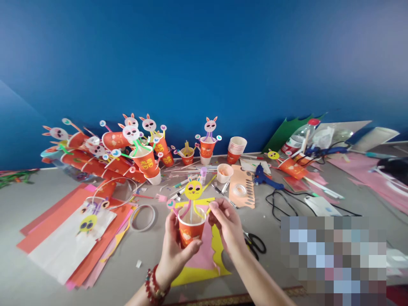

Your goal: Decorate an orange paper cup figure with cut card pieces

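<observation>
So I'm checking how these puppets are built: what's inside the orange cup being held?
Inside the orange cup, held by the left hand, pink and white straws rise to a yellow bunny face. Their lower ends and the cup's bottom are hidden by its wall. The right hand pinches a pink tip.

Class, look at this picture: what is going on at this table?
A person is making paper-cup animal puppets. The left hand grips an orange cup with a yellow paper face on straws rising from it. The right hand pinches the end of one arm of the figure. Finished cup puppets crowd the back of the table, with scissors and a blue glue gun nearby.
</observation>
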{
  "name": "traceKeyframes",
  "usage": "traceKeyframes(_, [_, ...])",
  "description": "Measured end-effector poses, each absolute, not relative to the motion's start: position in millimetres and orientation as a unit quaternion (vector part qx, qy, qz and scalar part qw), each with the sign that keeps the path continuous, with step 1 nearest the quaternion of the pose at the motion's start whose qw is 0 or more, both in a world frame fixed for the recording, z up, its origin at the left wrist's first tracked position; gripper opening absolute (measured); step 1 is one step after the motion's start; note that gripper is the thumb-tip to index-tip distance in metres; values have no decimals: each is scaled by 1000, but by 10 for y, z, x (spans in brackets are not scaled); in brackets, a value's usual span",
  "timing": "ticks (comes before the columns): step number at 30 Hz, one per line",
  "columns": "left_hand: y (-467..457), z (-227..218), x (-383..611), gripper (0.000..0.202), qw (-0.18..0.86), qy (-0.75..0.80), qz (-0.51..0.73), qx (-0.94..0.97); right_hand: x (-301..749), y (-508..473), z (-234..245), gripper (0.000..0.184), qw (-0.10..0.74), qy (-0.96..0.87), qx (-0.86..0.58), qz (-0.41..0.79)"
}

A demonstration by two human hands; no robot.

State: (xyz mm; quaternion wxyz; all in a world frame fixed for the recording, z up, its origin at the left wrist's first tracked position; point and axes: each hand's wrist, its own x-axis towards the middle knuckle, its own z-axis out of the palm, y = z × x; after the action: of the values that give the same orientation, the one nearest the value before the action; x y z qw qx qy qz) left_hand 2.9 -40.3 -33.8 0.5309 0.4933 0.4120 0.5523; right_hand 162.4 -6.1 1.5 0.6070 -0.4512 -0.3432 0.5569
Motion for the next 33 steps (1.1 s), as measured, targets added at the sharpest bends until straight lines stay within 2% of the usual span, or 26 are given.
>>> traceKeyframes(6, [-376,-291,29,79,566,381,556,474,1646,-33,25,36,614,-353,-458,538])
traceKeyframes(12, [-373,-301,21,78,560,385,571,460,1663,-50,48,39,610,-334,-414,587])
traceKeyframes(19, [-377,-296,26,77,564,375,569,467,1672,-37,-4,34,601,-390,-456,529])
traceKeyframes(33, [-370,-326,29,80,563,378,570,464,1691,-8,-46,34,601,-391,-443,538])
